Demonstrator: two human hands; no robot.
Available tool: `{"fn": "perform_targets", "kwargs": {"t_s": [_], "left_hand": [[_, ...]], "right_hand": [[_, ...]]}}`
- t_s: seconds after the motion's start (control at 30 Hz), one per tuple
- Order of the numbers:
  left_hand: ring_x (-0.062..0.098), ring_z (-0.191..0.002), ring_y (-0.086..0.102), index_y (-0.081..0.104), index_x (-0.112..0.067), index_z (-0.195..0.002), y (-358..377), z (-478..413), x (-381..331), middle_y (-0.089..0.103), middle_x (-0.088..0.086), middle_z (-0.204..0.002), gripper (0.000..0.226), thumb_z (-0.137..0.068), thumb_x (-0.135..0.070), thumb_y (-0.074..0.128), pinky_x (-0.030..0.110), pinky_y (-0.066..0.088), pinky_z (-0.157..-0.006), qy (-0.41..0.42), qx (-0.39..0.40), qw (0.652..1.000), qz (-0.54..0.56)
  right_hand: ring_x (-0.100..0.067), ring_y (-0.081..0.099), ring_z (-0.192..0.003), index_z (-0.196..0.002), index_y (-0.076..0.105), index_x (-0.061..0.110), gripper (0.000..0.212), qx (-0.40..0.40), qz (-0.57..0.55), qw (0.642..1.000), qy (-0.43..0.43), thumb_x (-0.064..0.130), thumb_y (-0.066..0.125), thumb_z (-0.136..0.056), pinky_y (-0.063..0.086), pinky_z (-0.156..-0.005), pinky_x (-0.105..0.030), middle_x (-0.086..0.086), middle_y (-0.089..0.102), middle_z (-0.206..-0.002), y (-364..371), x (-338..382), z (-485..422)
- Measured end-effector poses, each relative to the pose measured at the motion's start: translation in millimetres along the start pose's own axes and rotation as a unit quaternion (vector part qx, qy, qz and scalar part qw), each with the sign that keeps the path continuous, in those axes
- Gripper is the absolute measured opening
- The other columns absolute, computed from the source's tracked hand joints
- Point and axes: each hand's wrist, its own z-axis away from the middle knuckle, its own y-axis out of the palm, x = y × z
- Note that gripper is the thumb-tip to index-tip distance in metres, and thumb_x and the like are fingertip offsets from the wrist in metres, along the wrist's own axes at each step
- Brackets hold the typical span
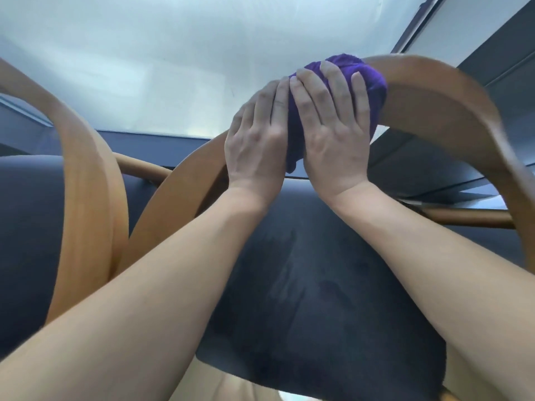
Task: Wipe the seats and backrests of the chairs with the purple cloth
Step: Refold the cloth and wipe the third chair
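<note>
A purple cloth (373, 79) is bunched over the top of a curved wooden backrest (440, 96). My right hand (333, 131) lies flat on the cloth with straight fingers, pressing it against the wood. My left hand (257, 137) presses beside it, fingers straight, touching the cloth's left edge and the backrest. Below my forearms lies this chair's dark navy seat (318, 285), showing faint streaks.
A second chair stands at the left, with a curved wooden backrest (86, 175) and a dark seat (26, 227). A pale glass tabletop (144, 68) spreads behind both chairs. Wooden rails (469, 218) join the chair frame at the right.
</note>
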Motion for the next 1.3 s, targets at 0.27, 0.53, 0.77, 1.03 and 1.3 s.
{"fn": "perform_targets", "kwargs": {"t_s": [0.27,0.53,0.77,1.03,1.3], "left_hand": [[0.021,-0.131,0.05,0.042,-0.008,-0.146,-22,19,25,0.053,0.005,-0.142,0.067,-0.084,-0.018,0.068,0.031,0.034,-0.109,-0.06,0.09,0.991,-0.084],[0.02,-0.146,0.029,0.022,-0.008,-0.154,-52,55,43,0.032,0.007,-0.157,0.064,-0.099,-0.018,0.052,0.031,0.02,-0.121,-0.09,0.109,0.979,-0.149],[0.023,-0.151,0.018,0.015,-0.007,-0.156,-92,132,49,0.018,0.012,-0.164,0.062,-0.102,-0.014,0.045,0.034,0.018,-0.123,-0.159,0.112,0.965,-0.175],[0.024,-0.151,0.019,0.016,-0.006,-0.157,-146,235,38,0.019,0.014,-0.163,0.059,-0.104,-0.011,0.042,0.035,0.021,-0.123,-0.243,0.124,0.944,-0.187],[0.024,-0.14,0.043,0.039,-0.004,-0.149,-170,285,23,0.041,0.014,-0.153,0.052,-0.099,-0.006,0.054,0.034,0.04,-0.112,-0.265,0.088,0.939,-0.203]], "right_hand": [[-0.025,0.047,-0.136,-0.136,0.058,0.011,0.039,0.06,-0.097,0.993,-0.016,0.018,0.047,-0.099,0.024,-0.12,-0.044,-0.001,0.058,-0.139,-2,41,-2],[-0.023,0.035,-0.145,-0.143,0.051,0.013,0.044,0.136,-0.211,0.968,-0.025,0.021,0.045,-0.101,0.011,-0.124,-0.04,0.0,0.048,-0.149,-15,79,11],[-0.029,0.036,-0.144,-0.141,0.054,0.01,0.044,0.151,-0.295,0.938,-0.104,0.015,0.055,-0.097,0.023,-0.12,-0.049,-0.002,0.05,-0.148,-51,118,45],[-0.029,0.038,-0.143,-0.141,0.054,0.012,0.043,0.173,-0.335,0.912,-0.164,0.015,0.055,-0.098,0.028,-0.118,-0.051,-0.002,0.051,-0.147,-112,167,109],[-0.029,0.043,-0.14,-0.138,0.057,0.012,0.039,0.152,-0.341,0.913,-0.164,0.016,0.055,-0.099,0.034,-0.116,-0.048,-0.002,0.055,-0.144,-141,191,153]]}}
